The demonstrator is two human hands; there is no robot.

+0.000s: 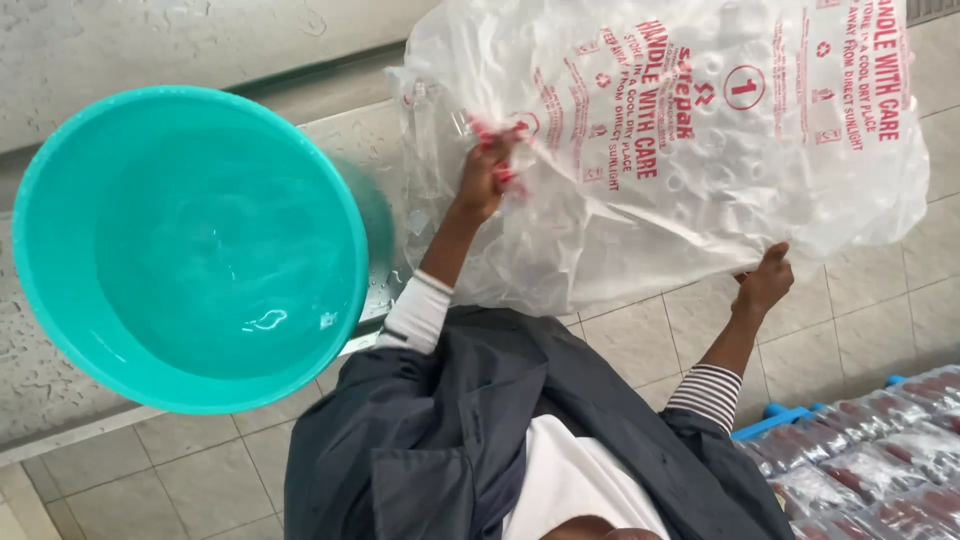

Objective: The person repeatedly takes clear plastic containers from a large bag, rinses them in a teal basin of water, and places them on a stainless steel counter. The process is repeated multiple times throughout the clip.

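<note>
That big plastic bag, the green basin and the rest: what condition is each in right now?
Clear plastic bag: bulging, held up by both hands.
Left hand: closed on the bag's gathered edge.
Right hand: pinching the bag's lower edge.
Turquoise basin: holding water.
Wrapped packs: sealed in plastic, stacked on the floor.

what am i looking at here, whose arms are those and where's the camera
There is no machine here. A camera worn on a person's head looks straight down, so you see their own dark coat and two bare hands. The left hand grips the bunched top of a large clear plastic bag with red print, which seems to hold clear bottles. The right hand pinches the bag's lower edge. To the left, a teal basin of water sits on a wet grey ledge. Shrink-wrapped packs lie at the lower right.
</note>
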